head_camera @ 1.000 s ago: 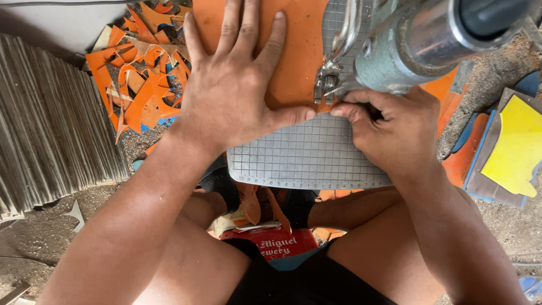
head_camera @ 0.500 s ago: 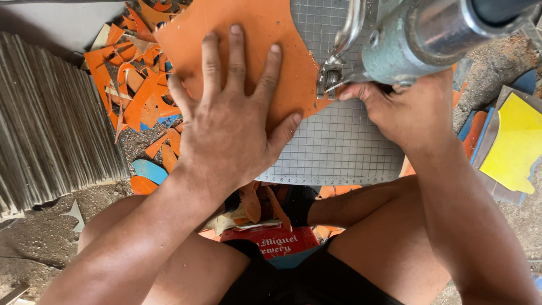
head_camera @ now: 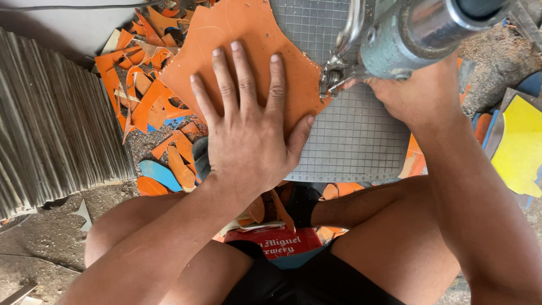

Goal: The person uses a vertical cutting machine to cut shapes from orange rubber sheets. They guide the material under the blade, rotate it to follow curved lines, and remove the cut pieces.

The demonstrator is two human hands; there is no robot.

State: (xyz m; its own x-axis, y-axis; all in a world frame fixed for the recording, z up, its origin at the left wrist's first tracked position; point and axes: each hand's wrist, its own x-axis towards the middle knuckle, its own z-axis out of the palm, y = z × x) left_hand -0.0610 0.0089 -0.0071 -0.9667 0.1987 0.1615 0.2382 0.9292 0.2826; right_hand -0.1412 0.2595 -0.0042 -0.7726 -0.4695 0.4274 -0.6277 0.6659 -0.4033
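My left hand (head_camera: 248, 130) lies flat with fingers spread on an orange sheet (head_camera: 243, 39), pressing it onto a grey gridded cutting mat (head_camera: 350, 141). My right hand (head_camera: 420, 93) sits at the sheet's right edge, partly hidden under a grey metal machine (head_camera: 406, 34). The machine's small metal foot (head_camera: 333, 79) meets the sheet's edge. Whether my right hand grips the sheet or only touches it is hidden by the machine.
Orange offcuts (head_camera: 141, 85) and a blue scrap (head_camera: 161, 172) litter the ground at left. A stack of grey ribbed sheets (head_camera: 51, 135) stands far left. A yellow piece (head_camera: 519, 147) lies at right. A red box (head_camera: 276, 243) sits between my bare legs.
The orange sheet has shifted left and turned under the machine's foot, my left hand moving with it. More of the gridded mat shows on the right.
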